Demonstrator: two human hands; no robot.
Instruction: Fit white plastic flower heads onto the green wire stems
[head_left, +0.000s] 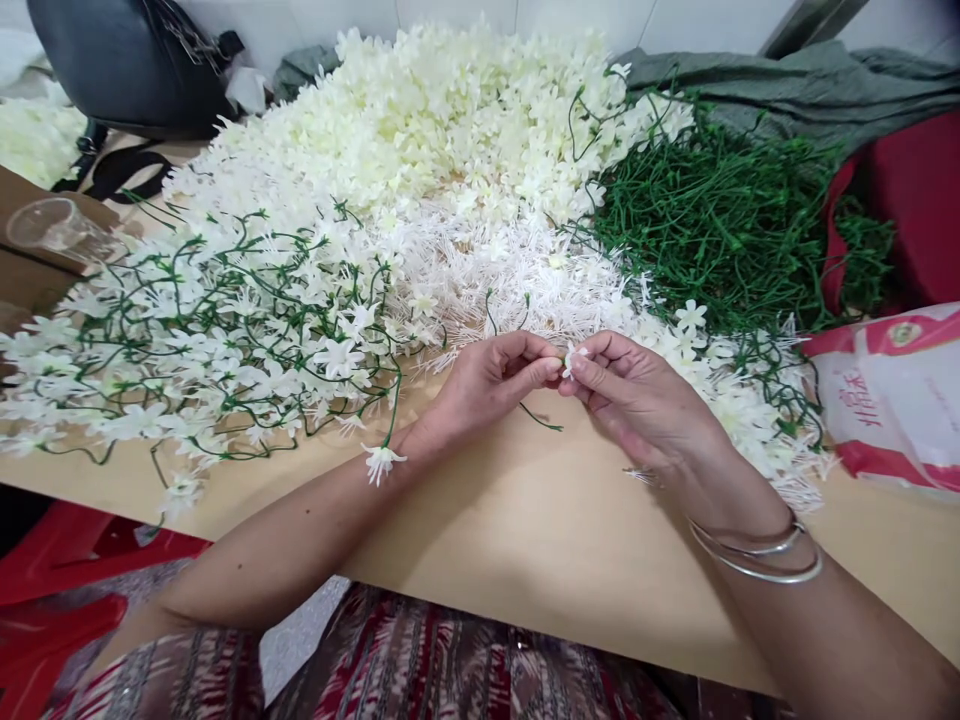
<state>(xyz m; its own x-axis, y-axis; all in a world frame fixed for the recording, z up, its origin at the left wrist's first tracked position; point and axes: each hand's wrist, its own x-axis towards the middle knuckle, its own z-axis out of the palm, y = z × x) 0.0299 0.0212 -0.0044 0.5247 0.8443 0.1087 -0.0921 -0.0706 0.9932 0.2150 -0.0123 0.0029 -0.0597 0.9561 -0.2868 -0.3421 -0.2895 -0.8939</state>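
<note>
My left hand (491,380) and my right hand (637,400) meet over the middle of the tan board (540,530). Both pinch a small white artificial flower (571,358) between their fingertips. A thin green stem (536,418) hangs down from my left hand's fingers, and another finished stem ending in a white flower (382,460) crosses my left wrist. Silver bangles (757,555) ring my right wrist. Just beyond my fingers lies a heap of white spiky flower centres (517,270).
Assembled green vines with white flowers (202,340) spread at left. Cream petals (450,120) are piled at the back, bare green stems (720,220) at right. A red-and-white plastic bag (900,400) lies far right, a clear cup (60,230) far left, a black bag (127,60) behind.
</note>
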